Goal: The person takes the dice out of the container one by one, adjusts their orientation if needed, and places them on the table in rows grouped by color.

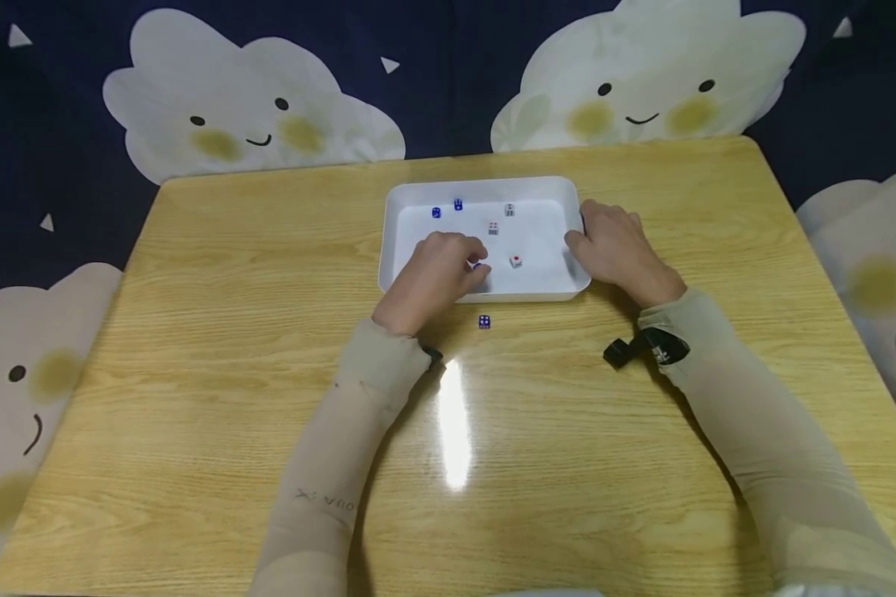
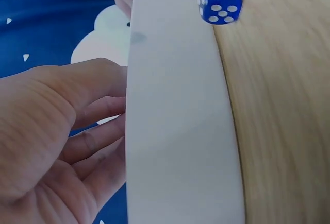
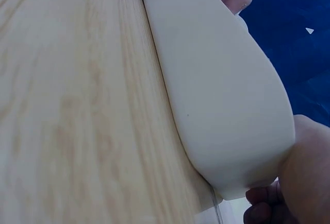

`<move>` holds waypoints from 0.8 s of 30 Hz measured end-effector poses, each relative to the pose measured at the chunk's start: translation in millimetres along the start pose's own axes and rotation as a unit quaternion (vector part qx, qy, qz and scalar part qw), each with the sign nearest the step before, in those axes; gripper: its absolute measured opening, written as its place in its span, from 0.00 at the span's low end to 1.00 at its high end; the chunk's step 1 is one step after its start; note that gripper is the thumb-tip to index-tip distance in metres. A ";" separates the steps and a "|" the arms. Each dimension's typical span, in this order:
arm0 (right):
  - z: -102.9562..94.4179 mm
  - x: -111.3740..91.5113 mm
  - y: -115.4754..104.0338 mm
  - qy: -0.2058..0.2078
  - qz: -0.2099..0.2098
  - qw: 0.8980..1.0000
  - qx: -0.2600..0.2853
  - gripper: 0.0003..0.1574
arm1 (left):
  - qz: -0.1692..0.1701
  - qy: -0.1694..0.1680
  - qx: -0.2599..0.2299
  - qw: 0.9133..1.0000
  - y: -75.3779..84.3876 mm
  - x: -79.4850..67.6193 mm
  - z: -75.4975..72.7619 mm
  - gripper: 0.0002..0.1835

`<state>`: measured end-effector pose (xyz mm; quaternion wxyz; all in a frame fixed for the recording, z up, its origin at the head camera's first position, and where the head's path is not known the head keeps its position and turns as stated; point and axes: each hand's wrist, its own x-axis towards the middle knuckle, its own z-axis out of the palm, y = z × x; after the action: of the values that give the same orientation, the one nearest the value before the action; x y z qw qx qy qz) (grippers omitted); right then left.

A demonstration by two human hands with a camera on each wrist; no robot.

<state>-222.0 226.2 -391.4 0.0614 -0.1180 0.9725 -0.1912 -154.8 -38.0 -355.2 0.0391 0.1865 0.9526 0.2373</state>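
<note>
A white rectangular tray (image 1: 485, 297) lies on the table. My right hand (image 1: 618, 249) grips its right end, thumb over the rim and fingers at the outer side; the right wrist view shows curled fingers (image 3: 260, 211) by the tray's corner. Over the tray's front part is my left hand (image 1: 436, 265), thumb and fingers bent round a blue die (image 1: 477, 266) that is mostly hidden; I cannot tell whether they pinch it. Two blue dice (image 1: 436, 213) sit at the back left inside. Three white dice (image 1: 516, 261) are spread through the middle and right of the tray.
Another blue die (image 1: 484, 322) lies on the wooden table (image 1: 231, 332), just in front of the tray. Black wrist straps (image 1: 664, 345) circle both sleeves. Behind the table hangs a dark blue cloth (image 1: 448, 75) with cloud faces.
</note>
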 end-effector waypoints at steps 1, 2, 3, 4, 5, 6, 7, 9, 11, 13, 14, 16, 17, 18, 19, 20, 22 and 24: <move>0.0 0.0 -0.1 0.001 -0.001 1.000 -0.001 0.22 | -0.001 0.001 -0.002 1.000 0.2 1.0 0.3 0.12; 0.1 0.0 -0.2 0.002 -0.002 1.000 -0.002 0.22 | -0.001 0.002 -0.004 1.000 0.5 2.0 0.6 0.12; 0.1 0.1 -0.2 0.002 -0.003 1.000 -0.002 0.22 | -0.001 0.003 -0.005 1.000 0.9 2.8 0.8 0.12; 0.1 0.1 -0.4 0.002 -0.003 1.000 -0.002 0.22 | -0.002 0.004 -0.005 1.000 1.1 3.5 1.0 0.12; 0.1 0.2 -0.4 0.001 -0.004 1.000 -0.002 0.22 | -0.003 0.004 -0.004 1.000 1.3 4.0 1.3 0.12; 0.1 0.2 -0.4 -0.001 -0.004 1.000 -0.001 0.22 | -0.004 0.005 -0.004 1.000 1.4 4.1 1.7 0.12; -0.1 0.2 -0.4 -0.003 -0.003 1.000 -0.001 0.22 | -0.005 0.004 -0.003 1.000 1.4 4.4 2.0 0.12; -0.7 0.4 0.1 -0.006 -0.001 1.000 -0.001 0.23 | -0.008 0.001 -0.002 1.000 1.0 4.9 3.2 0.12; -0.8 0.4 0.3 -0.009 0.001 1.000 0.000 0.23 | -0.009 -0.003 -0.001 1.000 -0.2 4.6 5.2 0.11; -1.1 0.4 0.8 -0.010 0.002 1.000 -0.001 0.23 | -0.009 -0.007 -0.002 1.000 -1.5 4.5 7.3 0.10; -1.1 0.4 1.1 -0.010 0.002 1.000 -0.002 0.23 | -0.009 -0.009 -0.001 1.000 -1.9 4.4 8.3 0.09; -1.0 0.5 1.3 -0.011 0.000 1.000 -0.003 0.23 | -0.007 -0.010 0.001 1.000 -2.8 4.3 10.1 0.07; -0.8 0.5 1.3 -0.011 -0.002 1.000 -0.003 0.23 | -0.007 -0.010 0.001 1.000 -3.2 4.1 10.9 0.07; -0.6 0.6 1.0 -0.012 -0.003 1.000 -0.003 0.23 | -0.007 -0.011 0.000 1.000 -3.5 3.7 11.5 0.07; -0.4 0.8 0.6 -0.012 -0.004 1.000 -0.003 0.23 | -0.006 -0.010 0.001 1.000 -3.7 3.3 11.9 0.07; -0.2 0.9 0.0 -0.012 -0.005 1.000 -0.004 0.23 | -0.006 -0.010 0.002 1.000 -3.9 2.8 12.2 0.07; -0.1 1.3 -0.3 -0.011 -0.006 1.000 -0.004 0.22 | -0.006 -0.010 0.001 1.000 -3.9 2.4 13.0 0.07; -0.3 1.8 0.2 -0.010 -0.008 1.000 -0.003 0.22 | -0.010 -0.005 0.001 1.000 -3.7 2.8 13.3 0.07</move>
<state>-223.8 226.1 -391.3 0.0691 -0.1277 0.9714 -0.1878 -156.5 -34.2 -368.6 0.0457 0.1784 0.9543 0.2352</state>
